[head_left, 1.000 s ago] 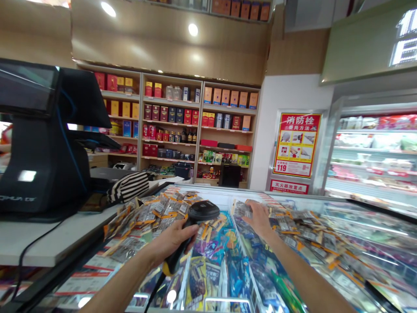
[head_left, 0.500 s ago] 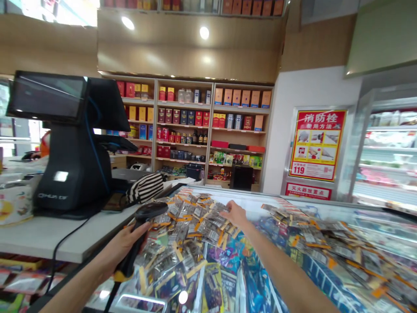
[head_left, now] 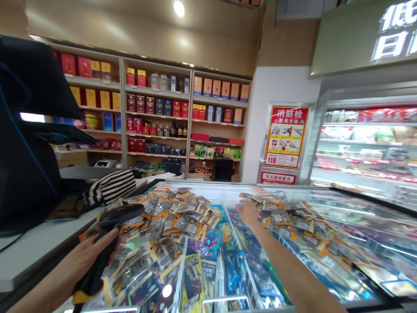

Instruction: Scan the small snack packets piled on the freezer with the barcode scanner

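My left hand (head_left: pixel 87 256) is closed around the handle of a black and yellow barcode scanner (head_left: pixel 122 214), whose head points right over a pile of small clear packets with orange ends (head_left: pixel 176 208). The packets are strewn on the glass top of a chest freezer (head_left: pixel 224 193). Over the glass, my right hand (head_left: pixel 249 214) is stretched out at the left end of a second packet pile (head_left: pixel 299 221). Its fingers look apart, with nothing visible in them, though the fingertips are small and slightly blurred. Bagged frozen goods (head_left: pixel 202 278) show through the glass below.
A black checkout terminal (head_left: pixel 29 143) and a black-and-white striped pouch (head_left: pixel 110 187) stand on the counter (head_left: pixel 19 261) at left. Shelves of boxed goods (head_left: pixel 156 106) line the back wall. A red fire-hydrant poster (head_left: pixel 286 137) hangs near a lit display fridge (head_left: pixel 365 152).
My right hand has left the left packet pile and moved across to the edge of the right one. The view has turned right. The scanner stays in my left hand.
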`<state>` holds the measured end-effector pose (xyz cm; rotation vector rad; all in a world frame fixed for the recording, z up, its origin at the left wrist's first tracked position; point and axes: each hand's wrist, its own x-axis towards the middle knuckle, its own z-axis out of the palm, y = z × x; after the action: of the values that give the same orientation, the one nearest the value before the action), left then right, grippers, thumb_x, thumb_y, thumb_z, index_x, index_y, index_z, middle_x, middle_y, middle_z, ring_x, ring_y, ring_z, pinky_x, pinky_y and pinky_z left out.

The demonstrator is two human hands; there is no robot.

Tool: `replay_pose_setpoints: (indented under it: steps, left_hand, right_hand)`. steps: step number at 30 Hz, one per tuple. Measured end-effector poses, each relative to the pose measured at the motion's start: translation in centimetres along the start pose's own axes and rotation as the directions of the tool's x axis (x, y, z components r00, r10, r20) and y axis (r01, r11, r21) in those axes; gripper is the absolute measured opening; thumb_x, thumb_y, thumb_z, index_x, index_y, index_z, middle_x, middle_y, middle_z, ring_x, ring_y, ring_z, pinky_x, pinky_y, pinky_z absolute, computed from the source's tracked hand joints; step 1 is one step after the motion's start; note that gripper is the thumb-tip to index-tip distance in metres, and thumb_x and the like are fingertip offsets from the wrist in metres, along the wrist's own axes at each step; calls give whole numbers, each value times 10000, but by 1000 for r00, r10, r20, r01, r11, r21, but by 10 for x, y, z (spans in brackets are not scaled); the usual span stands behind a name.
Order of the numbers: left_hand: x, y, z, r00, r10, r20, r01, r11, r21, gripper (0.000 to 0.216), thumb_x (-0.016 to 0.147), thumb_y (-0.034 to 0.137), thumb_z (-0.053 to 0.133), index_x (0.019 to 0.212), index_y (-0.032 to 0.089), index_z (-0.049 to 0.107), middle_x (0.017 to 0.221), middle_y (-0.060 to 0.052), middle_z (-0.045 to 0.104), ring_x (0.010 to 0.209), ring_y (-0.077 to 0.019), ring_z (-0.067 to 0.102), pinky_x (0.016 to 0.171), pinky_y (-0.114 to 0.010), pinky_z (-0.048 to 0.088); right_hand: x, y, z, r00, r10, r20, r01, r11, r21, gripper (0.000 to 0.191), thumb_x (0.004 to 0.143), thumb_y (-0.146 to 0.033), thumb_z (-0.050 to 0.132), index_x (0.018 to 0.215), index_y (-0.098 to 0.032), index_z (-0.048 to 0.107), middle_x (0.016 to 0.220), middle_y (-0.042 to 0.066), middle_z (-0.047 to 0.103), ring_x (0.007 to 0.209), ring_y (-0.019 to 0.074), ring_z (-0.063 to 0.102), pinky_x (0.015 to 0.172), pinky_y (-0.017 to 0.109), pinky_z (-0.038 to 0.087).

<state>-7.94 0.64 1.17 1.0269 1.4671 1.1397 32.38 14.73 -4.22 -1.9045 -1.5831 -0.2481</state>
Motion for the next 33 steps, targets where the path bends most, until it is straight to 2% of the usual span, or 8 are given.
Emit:
replay_pose_setpoints:
  steps: [5, 8, 11, 17, 22, 26, 29, 33]
  left_hand:
    - [2, 7, 36, 991, 109, 78, -111, 994, 21, 349, 582, 525, 519, 596, 176, 500, 483, 17, 513, 433, -92, 451, 390, -189, 372]
    - [-1, 12, 57, 978, 150, 147, -160, 985, 58, 353, 610, 518, 498, 597, 165, 499, 491, 18, 505, 443, -88, 449, 407, -186, 367]
    - [-8, 16, 76, 962, 176, 208, -198, 976, 91, 360, 643, 514, 464, 580, 161, 484, 480, 25, 490, 434, -78, 431, 399, -177, 341]
    - [-20, 21, 99, 928, 225, 298, -255, 965, 65, 360, 672, 497, 433, 563, 155, 456, 429, 42, 456, 397, -65, 397, 399, -176, 314]
    - [-23, 19, 104, 843, 272, 463, -325, 945, 37, 336, 692, 465, 432, 583, 147, 451, 457, 40, 472, 418, -61, 405, 438, -179, 305]
    - [-27, 18, 104, 815, 273, 511, -324, 946, 10, 331, 694, 465, 430, 604, 148, 449, 471, 42, 463, 421, -64, 399, 442, -186, 297]
    - [-30, 18, 101, 800, 277, 533, -328, 945, 2, 328, 696, 464, 430, 610, 148, 447, 467, 42, 450, 420, -64, 385, 445, -188, 292]
    - [-34, 18, 94, 781, 296, 550, -347, 938, -13, 323, 705, 453, 424, 608, 146, 446, 460, 43, 437, 419, -60, 372, 450, -187, 283]
  right_hand:
    - [-11, 98, -33, 973, 148, -175, -201, 919, -338, 350, 689, -372, 434, 966, -167, 500, 1005, 170, 487, 953, 323, 423, 717, 490, 276]
    - [-16, 123, -41, 965, 189, -182, -251, 867, -430, 384, 662, -393, 464, 952, -145, 503, 940, 179, 514, 894, 317, 452, 692, 470, 289]
    - [-18, 129, -41, 977, 174, -120, -209, 872, -442, 332, 652, -383, 471, 887, -154, 522, 890, 150, 548, 887, 297, 464, 707, 465, 280]
    - [-22, 115, -30, 995, 28, 94, -5, 971, -238, 300, 588, -293, 514, 879, -224, 507, 918, 66, 575, 903, 253, 486, 749, 449, 283]
    - [-33, 80, -20, 971, -41, 237, 70, 991, -115, 359, 558, -411, 531, 863, -225, 494, 768, 45, 618, 824, 265, 533, 722, 442, 307]
    - [-41, 47, -15, 969, -63, 239, 99, 985, -143, 374, 575, -484, 490, 821, -203, 494, 771, 81, 623, 801, 279, 546, 693, 430, 319]
    - [-41, 26, -14, 970, -97, 224, 131, 981, -141, 250, 591, -354, 492, 789, -201, 496, 770, 64, 618, 797, 256, 546, 689, 393, 325]
    - [-32, 6, -21, 941, -326, 86, 328, 945, -6, 252, 557, -211, 477, 808, -196, 488, 833, 45, 586, 843, 205, 511, 741, 331, 315]
